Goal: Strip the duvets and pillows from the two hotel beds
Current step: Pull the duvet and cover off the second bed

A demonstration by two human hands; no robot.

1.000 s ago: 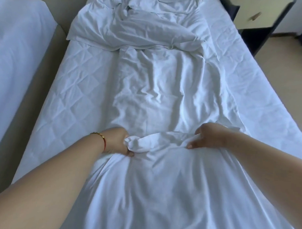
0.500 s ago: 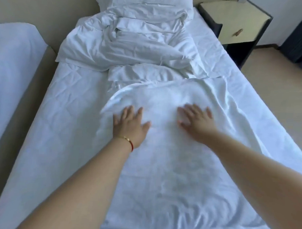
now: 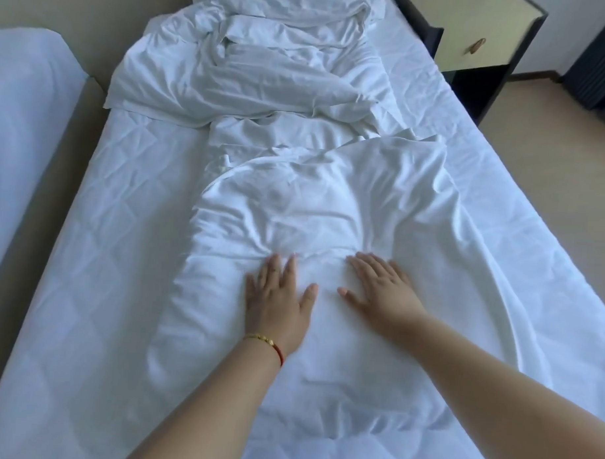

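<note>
Both hands are lying flat on a folded white duvet (image 3: 328, 230) that is running down the middle of the bed (image 3: 98, 256), closer to its foot end than to its head. The left hand (image 3: 278, 304) is pressing down on the fabric with its fingers straight and spread apart, gripping nothing; a thin gold and red bracelet (image 3: 266, 343) is sitting on its wrist. The right hand (image 3: 383, 295) is resting just beside it, also palm down with fingers stretched out and apart, and the cloth is bunching into small creases ahead of both sets of fingertips. The rounded fold of the duvet is lying beyond the hands, toward the head of the bed. Further up, a rumpled heap of white linen (image 3: 252, 69) is sprawling across the head end, with a pillow (image 3: 292, 2) partly showing at the very top edge behind it. The quilted mattress cover is showing bare along the left and right edges of the bed. A second bed (image 3: 20, 123) is standing off the left side, separated by a gap, and a nightstand (image 3: 482, 40) with a pale drawer front is standing by the right corner of the head end.
</note>
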